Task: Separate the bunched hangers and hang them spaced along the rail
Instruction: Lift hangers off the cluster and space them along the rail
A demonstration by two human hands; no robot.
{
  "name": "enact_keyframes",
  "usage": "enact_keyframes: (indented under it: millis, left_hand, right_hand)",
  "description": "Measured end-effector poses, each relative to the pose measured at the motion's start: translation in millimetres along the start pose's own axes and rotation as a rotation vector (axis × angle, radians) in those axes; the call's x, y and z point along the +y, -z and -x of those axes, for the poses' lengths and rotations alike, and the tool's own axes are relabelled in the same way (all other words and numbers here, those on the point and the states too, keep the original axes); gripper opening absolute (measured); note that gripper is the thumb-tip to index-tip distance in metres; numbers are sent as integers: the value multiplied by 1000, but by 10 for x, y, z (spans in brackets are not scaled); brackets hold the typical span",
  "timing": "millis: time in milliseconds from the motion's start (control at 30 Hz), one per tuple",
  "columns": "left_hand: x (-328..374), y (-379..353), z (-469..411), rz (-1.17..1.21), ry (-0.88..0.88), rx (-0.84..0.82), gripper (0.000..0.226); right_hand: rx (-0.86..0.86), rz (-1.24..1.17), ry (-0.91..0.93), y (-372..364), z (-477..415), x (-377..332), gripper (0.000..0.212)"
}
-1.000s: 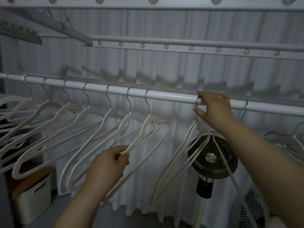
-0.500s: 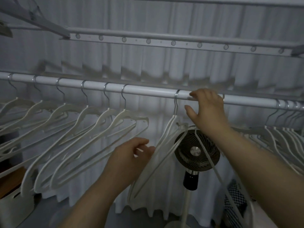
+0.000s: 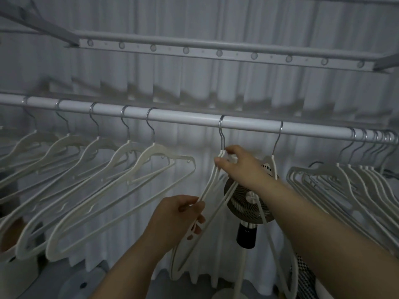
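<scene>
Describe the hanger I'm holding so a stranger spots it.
On the white rail, between the spaced hangers at left and the bunch at right, two hang alone. It is the left hanger, the only one the left hand and right hand grip.

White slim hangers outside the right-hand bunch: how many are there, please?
7: five hangers spaced left along the white rail, one held by left hand and right hand, one just right. Others may hide offscreen.

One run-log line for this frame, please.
left hand: grips hanger arm | right hand: pinches its neck | rail: spaced hangers left, bunch right end
</scene>
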State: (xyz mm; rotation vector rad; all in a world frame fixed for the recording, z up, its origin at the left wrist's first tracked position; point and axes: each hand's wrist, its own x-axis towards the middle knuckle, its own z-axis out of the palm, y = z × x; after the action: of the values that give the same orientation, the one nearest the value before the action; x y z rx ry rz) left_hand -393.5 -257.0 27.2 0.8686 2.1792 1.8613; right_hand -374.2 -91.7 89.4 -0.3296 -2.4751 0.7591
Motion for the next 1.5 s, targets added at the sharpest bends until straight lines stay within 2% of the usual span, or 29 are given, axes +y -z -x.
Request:
enact_keyframes:
  millis: [133, 300, 567, 1200, 1367, 1500]
  left_hand:
    - [-41, 93, -9, 36, -4, 66, 34]
    - [-101, 222, -20, 22, 3, 103, 17]
    - [-168, 537, -4, 69, 1, 211, 14]
    - [-208, 672, 2, 39, -1, 186, 15]
    - [-199, 639, -11, 19, 9, 190, 17]
    - [-204, 665, -3, -101, -31, 241, 22]
  right_hand:
    - [20, 3, -4, -62, -39, -45, 55]
    - [-4, -11, -20, -156, -106, -104, 54]
    - [14, 21, -71, -195, -92, -140, 54]
    - [55, 60, -70, -190, 20, -213, 51]
    - [100, 202, -24, -216, 9, -198, 44]
    - [163, 285, -44, -198, 23, -211, 55]
